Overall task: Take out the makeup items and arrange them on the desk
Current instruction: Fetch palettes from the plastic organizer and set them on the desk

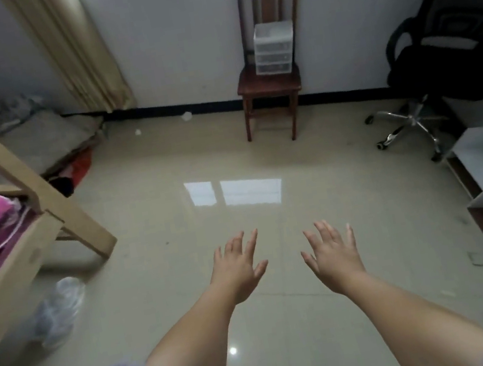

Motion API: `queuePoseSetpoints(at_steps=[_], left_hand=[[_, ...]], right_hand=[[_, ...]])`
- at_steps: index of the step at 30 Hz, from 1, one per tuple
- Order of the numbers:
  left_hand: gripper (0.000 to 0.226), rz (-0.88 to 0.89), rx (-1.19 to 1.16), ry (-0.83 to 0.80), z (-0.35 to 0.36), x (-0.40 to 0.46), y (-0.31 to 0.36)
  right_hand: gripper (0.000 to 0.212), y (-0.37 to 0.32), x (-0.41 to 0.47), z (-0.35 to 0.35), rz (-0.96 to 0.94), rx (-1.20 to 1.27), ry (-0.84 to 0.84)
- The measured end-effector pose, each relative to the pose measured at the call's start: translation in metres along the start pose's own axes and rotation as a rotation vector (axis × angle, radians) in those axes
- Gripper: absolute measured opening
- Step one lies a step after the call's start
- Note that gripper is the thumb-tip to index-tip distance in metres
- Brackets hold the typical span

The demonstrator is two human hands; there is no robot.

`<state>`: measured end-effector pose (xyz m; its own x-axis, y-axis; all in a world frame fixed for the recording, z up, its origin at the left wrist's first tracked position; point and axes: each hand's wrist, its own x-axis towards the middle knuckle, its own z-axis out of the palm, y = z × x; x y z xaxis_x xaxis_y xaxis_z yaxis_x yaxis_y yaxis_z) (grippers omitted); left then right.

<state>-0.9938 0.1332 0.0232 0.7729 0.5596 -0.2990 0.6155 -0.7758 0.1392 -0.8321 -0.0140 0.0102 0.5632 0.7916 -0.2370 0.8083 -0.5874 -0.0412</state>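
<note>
Glossy tile floor (175,213) is filling the room ahead of me. I am holding my left hand (238,268) and right hand (335,255) out side by side, palms down, fingers spread, gripping nothing. At the far wall, a clear drawer box (274,48) is sitting on a wooden chair (269,82), well apart from both hands.

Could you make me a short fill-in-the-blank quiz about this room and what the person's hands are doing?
1. The small drawer unit stands on the seat of the wooden ____.
2. The left hand and the right hand both hold ____.
3. The black office chair stands to the ____ of the wooden one.
4. The fingers of both hands are spread ____.

Missing words: chair; nothing; right; open
</note>
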Motion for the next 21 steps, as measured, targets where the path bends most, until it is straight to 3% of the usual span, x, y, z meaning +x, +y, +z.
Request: queuePoseSetpoints(at_steps=[7,21], left_hand=[[0.069,0.081,0.004,-0.028,-0.04,0.153,-0.002],[0.068,0.033,-0.021,0.012,-0.141,0.479,0.023]], right_hand=[[0.058,0.042,0.135,-0.028,0.069,-0.002,-0.007],[0.057,0.171,0.451,-0.119,0.041,-0.003,-0.028]])
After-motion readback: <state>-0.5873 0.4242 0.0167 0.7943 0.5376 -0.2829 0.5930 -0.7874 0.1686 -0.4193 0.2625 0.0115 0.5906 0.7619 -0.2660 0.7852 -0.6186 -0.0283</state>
